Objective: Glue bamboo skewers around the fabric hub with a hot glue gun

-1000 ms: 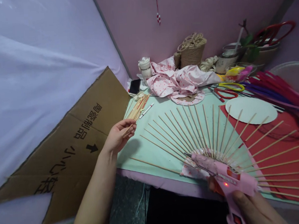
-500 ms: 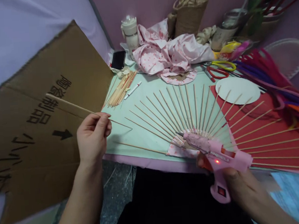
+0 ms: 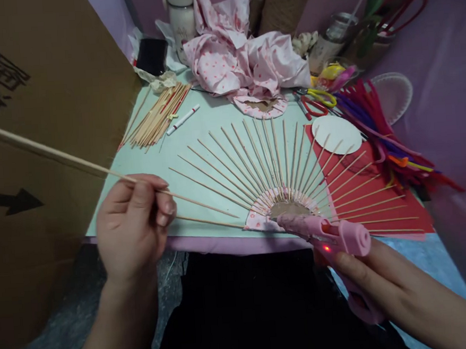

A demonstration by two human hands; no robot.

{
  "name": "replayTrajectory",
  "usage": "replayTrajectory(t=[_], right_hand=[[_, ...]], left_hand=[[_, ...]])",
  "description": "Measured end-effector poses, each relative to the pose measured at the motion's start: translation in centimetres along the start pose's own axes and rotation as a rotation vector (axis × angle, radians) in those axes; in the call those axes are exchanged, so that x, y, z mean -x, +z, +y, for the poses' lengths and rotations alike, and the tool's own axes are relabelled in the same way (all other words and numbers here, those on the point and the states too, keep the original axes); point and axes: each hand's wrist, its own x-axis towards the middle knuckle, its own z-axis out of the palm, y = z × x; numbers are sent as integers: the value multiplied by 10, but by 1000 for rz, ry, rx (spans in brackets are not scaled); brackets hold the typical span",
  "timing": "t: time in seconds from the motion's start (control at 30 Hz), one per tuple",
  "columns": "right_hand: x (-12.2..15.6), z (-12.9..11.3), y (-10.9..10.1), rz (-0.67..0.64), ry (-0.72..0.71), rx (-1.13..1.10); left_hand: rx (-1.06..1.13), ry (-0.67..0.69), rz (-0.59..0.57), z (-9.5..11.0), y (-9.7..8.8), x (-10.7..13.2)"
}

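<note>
Pinched in the fingers of my left hand [image 3: 136, 224] is a thin wooden stick [image 3: 68, 157], its tip pointing right toward the table. My right hand [image 3: 367, 271] is wrapped round the handle of a pink hot glue gun [image 3: 320, 229] with a lit red light. The gun's nozzle is over the front edge of a half ring of pink dotted fabric [image 3: 266, 221] with brown card inside. Many wooden sticks [image 3: 226, 167] fan outward from that half ring across the tabletop. One more stick lies low on its left side, partly behind my left fingers.
A bundle of loose sticks [image 3: 161, 115] and a white marker [image 3: 183, 119] lie at the back left. Crumpled dotted fabric [image 3: 241, 57], scissors [image 3: 319, 102], a white oval [image 3: 337, 134], red sheet [image 3: 403, 210] and pipe cleaners [image 3: 372, 117] are behind. Cardboard [image 3: 71, 90] stands at left.
The view has shifted nearer the table. The glue gun's nozzle has come down and left, near the fabric half ring's front edge. The left hand's stick tip is now closer to the half ring.
</note>
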Motion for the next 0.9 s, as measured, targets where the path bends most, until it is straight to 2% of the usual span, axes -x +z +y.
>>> replayTrajectory(t=[0.07, 0.13, 0.37, 0.7, 0.9], right_hand=[[-2, -4, 2, -119, 8, -28], [-5, -9, 2, -160, 12, -44], [-8, -26, 5, -137, 45, -67], [-15, -22, 5, -253, 82, 35], [-15, -27, 5, -227, 72, 61]], left_hand=[[19, -39, -21, -11, 1, 2], [32, -55, -27, -17, 2, 3], [77, -46, -22, -23, -3, 1], [79, -49, 2, -27, -7, 1], [81, -44, 16, -27, -9, 1]])
